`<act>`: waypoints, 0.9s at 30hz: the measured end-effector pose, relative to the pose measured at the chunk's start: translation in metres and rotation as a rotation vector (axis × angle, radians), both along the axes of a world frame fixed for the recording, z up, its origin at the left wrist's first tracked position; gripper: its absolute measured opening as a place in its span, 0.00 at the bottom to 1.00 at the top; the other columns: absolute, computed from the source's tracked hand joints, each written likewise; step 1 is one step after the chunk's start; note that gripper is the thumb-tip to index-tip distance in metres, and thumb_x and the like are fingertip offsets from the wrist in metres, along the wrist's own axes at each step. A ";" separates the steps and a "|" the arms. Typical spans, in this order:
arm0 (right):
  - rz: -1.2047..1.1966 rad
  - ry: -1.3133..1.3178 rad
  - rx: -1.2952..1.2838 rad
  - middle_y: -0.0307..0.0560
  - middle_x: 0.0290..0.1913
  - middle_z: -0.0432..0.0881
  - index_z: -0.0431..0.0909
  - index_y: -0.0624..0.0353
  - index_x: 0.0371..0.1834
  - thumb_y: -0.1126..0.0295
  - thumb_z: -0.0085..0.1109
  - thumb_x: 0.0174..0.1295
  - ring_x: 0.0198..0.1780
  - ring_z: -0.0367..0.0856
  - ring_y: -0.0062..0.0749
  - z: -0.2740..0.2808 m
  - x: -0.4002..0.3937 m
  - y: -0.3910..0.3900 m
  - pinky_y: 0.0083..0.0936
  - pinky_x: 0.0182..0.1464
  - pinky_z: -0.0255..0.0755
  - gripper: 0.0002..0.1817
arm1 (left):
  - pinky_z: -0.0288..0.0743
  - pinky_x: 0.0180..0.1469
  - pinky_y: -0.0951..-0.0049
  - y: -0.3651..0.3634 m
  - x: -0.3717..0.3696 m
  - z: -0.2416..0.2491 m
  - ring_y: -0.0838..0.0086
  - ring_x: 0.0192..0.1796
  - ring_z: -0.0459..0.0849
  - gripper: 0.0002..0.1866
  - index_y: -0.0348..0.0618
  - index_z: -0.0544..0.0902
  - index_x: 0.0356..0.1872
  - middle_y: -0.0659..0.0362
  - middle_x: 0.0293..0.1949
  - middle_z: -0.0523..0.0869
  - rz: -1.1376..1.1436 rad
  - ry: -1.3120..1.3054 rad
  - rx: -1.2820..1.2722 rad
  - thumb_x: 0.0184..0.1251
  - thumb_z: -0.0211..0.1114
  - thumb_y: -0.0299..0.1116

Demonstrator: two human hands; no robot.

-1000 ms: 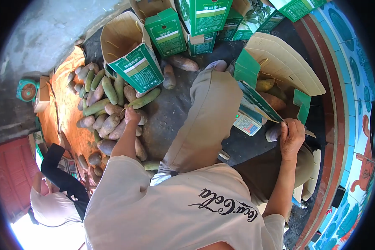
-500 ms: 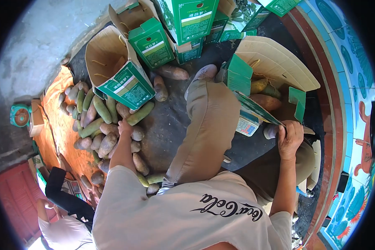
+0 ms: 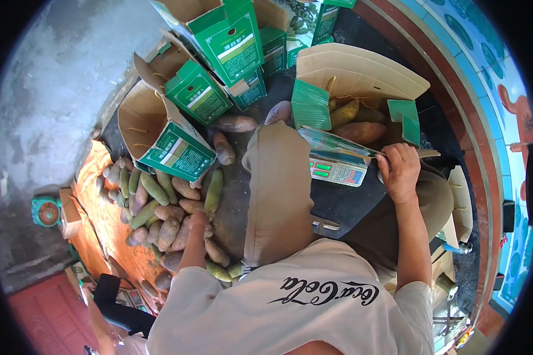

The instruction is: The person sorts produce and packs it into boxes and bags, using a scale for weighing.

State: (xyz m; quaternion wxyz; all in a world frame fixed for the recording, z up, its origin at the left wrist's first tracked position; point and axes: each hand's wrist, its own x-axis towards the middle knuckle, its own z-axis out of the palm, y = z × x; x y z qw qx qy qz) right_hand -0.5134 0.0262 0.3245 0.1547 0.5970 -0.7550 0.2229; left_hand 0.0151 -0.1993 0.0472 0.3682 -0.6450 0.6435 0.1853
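My left hand is closed on the lower end of a long green radish, at the right edge of a heap of green and reddish-brown radishes. The radish points away from me. My right hand pinches the near flap edge of an open green carton. Inside that carton lie several radishes, partly shaded. A digital scale with lit green displays shows below the carton's near side, partly covered by it.
Another open carton stands beyond the heap, with more green cartons behind. Loose radishes lie on the dark floor between. My bent knee rises between the hands. Another person's arm shows at lower left.
The green radish in my left hand has swung from slanting to nearly upright in view, and the hand has moved right. My right hand stays at the carton flap; the view has shifted.
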 end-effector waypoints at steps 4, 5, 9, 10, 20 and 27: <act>0.024 -0.019 -0.038 0.44 0.27 0.74 0.76 0.57 0.28 0.68 0.67 0.49 0.31 0.73 0.41 0.000 -0.001 0.002 0.34 0.35 0.66 0.09 | 0.77 0.52 0.57 0.022 -0.018 0.012 0.54 0.50 0.84 0.21 0.44 0.84 0.44 0.45 0.44 0.85 -0.042 0.266 -0.027 0.64 0.55 0.50; 0.028 -0.027 -0.047 0.43 0.26 0.74 0.76 0.57 0.27 0.68 0.67 0.50 0.31 0.73 0.40 0.000 -0.001 0.003 0.34 0.35 0.66 0.09 | 0.77 0.50 0.57 0.026 -0.025 0.020 0.53 0.47 0.84 0.21 0.44 0.84 0.43 0.45 0.40 0.86 -0.046 0.354 -0.036 0.64 0.54 0.49; 0.028 -0.061 -0.050 0.44 0.26 0.73 0.75 0.57 0.26 0.68 0.67 0.49 0.32 0.73 0.40 -0.001 -0.002 0.006 0.35 0.36 0.66 0.10 | 0.76 0.36 0.61 0.027 -0.039 0.042 0.60 0.27 0.83 0.16 0.38 0.85 0.31 0.51 0.23 0.84 -0.007 0.748 -0.316 0.63 0.57 0.41; 0.028 -0.070 -0.053 0.44 0.26 0.73 0.74 0.57 0.25 0.68 0.67 0.49 0.32 0.73 0.40 -0.002 -0.003 0.007 0.35 0.36 0.66 0.10 | 0.75 0.33 0.63 0.026 -0.049 0.060 0.63 0.24 0.82 0.15 0.37 0.84 0.29 0.52 0.20 0.83 0.118 0.867 -0.338 0.63 0.58 0.39; 0.060 -0.123 -0.092 0.44 0.27 0.75 0.74 0.56 0.25 0.70 0.67 0.48 0.33 0.75 0.40 0.003 -0.003 0.018 0.34 0.39 0.68 0.09 | 0.59 0.24 0.79 0.030 -0.107 0.207 0.85 0.20 0.67 0.12 0.39 0.80 0.21 0.67 0.17 0.75 0.434 1.296 -0.428 0.64 0.60 0.30; 0.087 -0.155 -0.085 0.44 0.29 0.76 0.75 0.57 0.27 0.71 0.66 0.49 0.36 0.76 0.39 0.000 -0.006 0.023 0.34 0.42 0.68 0.08 | 0.57 0.24 0.81 0.023 -0.172 0.346 0.85 0.19 0.64 0.15 0.43 0.72 0.17 0.64 0.17 0.73 0.351 1.749 -0.723 0.66 0.57 0.24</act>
